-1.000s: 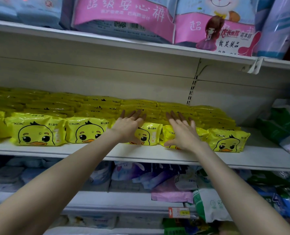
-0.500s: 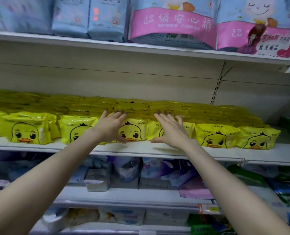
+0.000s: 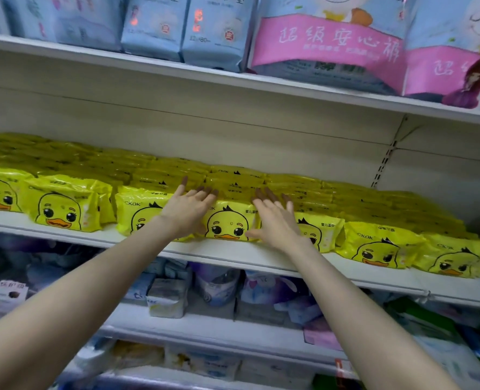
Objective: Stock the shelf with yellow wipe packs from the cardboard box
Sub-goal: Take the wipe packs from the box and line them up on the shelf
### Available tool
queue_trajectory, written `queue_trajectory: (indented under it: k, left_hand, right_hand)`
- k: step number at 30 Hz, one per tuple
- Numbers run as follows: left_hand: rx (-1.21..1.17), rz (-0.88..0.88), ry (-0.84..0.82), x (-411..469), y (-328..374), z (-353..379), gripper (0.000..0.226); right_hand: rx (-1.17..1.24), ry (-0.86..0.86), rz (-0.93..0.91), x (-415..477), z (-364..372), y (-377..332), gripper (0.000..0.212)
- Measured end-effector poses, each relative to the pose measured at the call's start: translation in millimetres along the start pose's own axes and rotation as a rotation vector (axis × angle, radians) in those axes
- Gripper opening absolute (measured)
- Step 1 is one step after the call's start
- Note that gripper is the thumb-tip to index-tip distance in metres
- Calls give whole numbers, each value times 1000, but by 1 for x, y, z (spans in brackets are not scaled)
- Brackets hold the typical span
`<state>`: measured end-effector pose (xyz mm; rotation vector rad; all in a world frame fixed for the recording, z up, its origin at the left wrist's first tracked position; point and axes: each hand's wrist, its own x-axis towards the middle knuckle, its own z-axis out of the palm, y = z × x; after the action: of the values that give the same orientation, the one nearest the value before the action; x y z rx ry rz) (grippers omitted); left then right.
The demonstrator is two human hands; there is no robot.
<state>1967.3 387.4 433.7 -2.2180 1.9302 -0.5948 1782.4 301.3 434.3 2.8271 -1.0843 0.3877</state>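
Yellow wipe packs printed with a duck face fill the middle shelf (image 3: 227, 253) in several rows, front to back. My left hand (image 3: 189, 211) lies flat with straight fingers on a front-row pack (image 3: 137, 213) left of centre. My right hand (image 3: 275, 220) presses flat on the neighbouring packs, just right of the centre front pack (image 3: 227, 223), which sits between both hands. Neither hand grips anything. The cardboard box is out of view.
Blue and pink soft packages (image 3: 326, 49) stand on the shelf above. Lower shelves (image 3: 205, 322) hold mixed blue, purple and green packets. The yellow front row ends at the right with a pack (image 3: 452, 258) near the upright's slotted strip (image 3: 385, 161).
The view has shifted left along the shelf. Both hands stay flat on the front-row packs, sliding leftward with it; nothing was picked up or let go.
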Motion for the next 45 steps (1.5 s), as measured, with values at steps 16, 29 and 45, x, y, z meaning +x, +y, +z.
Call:
queue_trajectory:
  k: [16,29,45]
  left_hand:
    - [-13,58,-48,16,-3,-2,102]
    - [9,63,29,24,-7,10,94]
    - [43,54,-21,16,-12,0,96]
  right_hand:
    - [-115,45,58,13,17,-8,93]
    - [-200,120,108,19,29,-14,97]
    - [-185,137,94,15,28,-13,95]
